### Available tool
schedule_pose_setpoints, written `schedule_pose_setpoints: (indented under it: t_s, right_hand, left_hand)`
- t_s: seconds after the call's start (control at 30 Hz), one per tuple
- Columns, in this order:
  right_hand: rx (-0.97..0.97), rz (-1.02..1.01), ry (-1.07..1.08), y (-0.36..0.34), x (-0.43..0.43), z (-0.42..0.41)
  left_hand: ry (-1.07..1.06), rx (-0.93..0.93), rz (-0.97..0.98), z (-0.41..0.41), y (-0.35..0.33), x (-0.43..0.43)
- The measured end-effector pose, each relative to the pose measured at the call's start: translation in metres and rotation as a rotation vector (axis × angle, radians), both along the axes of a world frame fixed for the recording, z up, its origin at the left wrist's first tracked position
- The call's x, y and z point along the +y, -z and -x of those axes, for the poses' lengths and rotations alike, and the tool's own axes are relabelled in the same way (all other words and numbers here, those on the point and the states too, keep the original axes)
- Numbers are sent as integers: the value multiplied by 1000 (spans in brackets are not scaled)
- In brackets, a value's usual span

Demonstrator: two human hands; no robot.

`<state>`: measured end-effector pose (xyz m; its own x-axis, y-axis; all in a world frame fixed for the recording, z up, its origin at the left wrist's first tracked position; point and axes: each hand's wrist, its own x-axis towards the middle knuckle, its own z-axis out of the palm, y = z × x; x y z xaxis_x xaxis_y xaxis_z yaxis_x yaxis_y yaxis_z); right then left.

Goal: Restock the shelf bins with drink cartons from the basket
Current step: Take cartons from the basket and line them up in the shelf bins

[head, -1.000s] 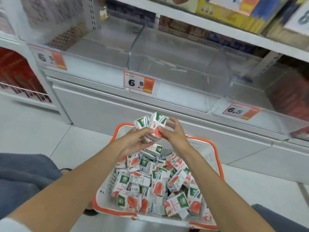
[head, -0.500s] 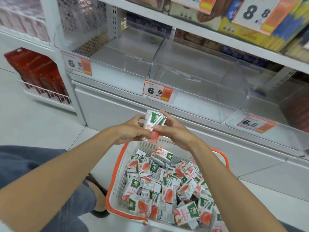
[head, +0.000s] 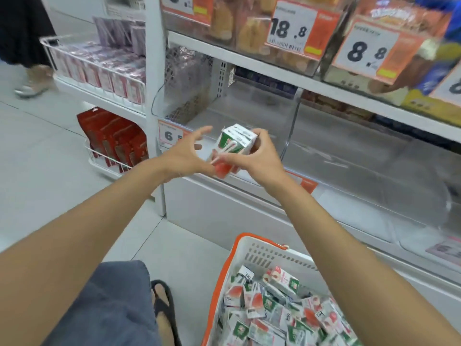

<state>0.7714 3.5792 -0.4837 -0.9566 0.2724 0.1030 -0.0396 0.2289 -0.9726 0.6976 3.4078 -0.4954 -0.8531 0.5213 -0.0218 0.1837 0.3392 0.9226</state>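
In front of the leftmost clear bin (head: 249, 116), just short of its lip, your right hand (head: 259, 161) holds the drink cartons (head: 235, 143), apparently two pressed face to face. Its fingers (head: 260, 138) wrap the far side and the thumb clamps the near one. Your left hand (head: 182, 161) sits just beside them with its fingers (head: 200, 133) spread apart and loosely hooked in the air. Whether its thumb touches the red lower corner, I cannot tell.

You look to be near the start. No carton shows in this bin or in the neighbouring bin (head: 361, 151), and the basket (head: 225, 265) by your knee is heaped with loose cartons (head: 274, 310), so almost all the restocking is left.

The cartons are small, square-edged bricks of glossy coated card, white with green and red print, and a wrapped straw (head: 224, 151) is stuck slantwise on the face. The bins are rigid clear plastic, smooth, with upright dividers and a rounded front corner. The basket is white slotted plastic under an orange rim.
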Motion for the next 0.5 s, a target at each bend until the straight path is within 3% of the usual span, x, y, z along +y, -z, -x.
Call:
schedule_pose_setpoints:
  t_s: [0.17,0.27,0.37,0.5]
  right_hand:
    - [162,58,113,-17,-13,94]
    - [122,-33,90,-12,-21,145]
    - [-31,-74,-8,6,-34,183]
    - [-426,-116,-376,25,-40,209]
  left_hand:
    - [-441,321,58,67,25,-15]
    - [-577,411,135,91,40,-16]
    - [-575,453,116,103,53,-21]
    - [-607,518,35,113,61,-31]
